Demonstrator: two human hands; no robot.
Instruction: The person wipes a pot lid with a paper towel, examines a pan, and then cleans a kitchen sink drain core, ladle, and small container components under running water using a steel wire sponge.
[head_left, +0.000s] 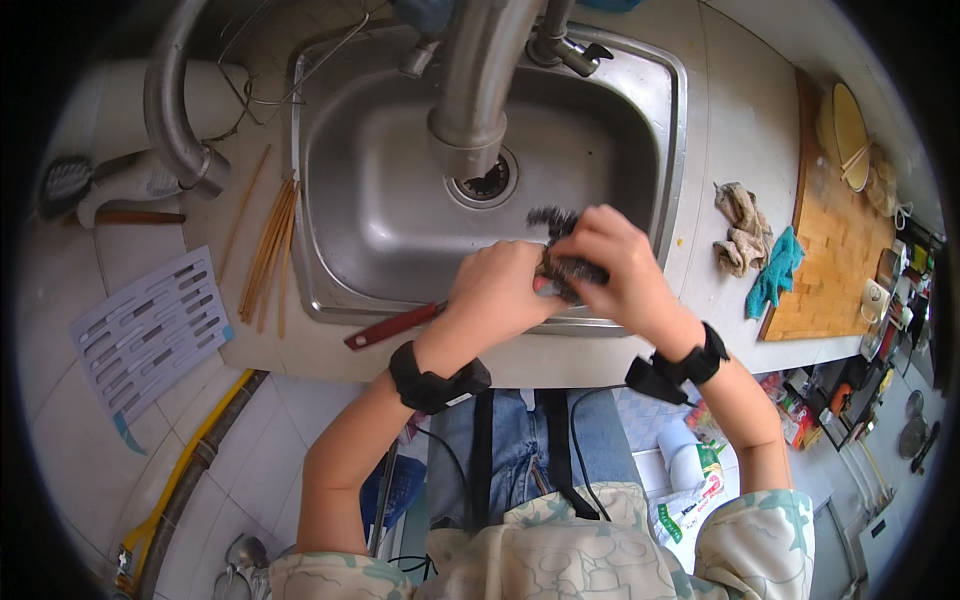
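My left hand (499, 289) and my right hand (619, 274) meet above the near edge of a stainless steel sink (397, 255). Between their fingers is a dark, bristly scrubber-like bundle (555, 221), blurred and partly covered; my right fingers close around it. My left hand is curled against the same bundle, and a small pinkish-red bit shows at its fingertips. A red-handled utensil (394, 326) crosses the sink's front rim beneath my left wrist, its far end hidden. Farther back, a wide metal faucet spout (469, 135) points down over the drain (487, 180).
Left of the sink lie wooden chopsticks (270, 255), a slotted plastic rack (154, 334) and a black-bristled brush (67, 180). A second curved pipe (169, 97) overhangs that side. On the right are a crumpled rag (742, 229), a teal cloth (776, 274) and a wooden cutting board (832, 247).
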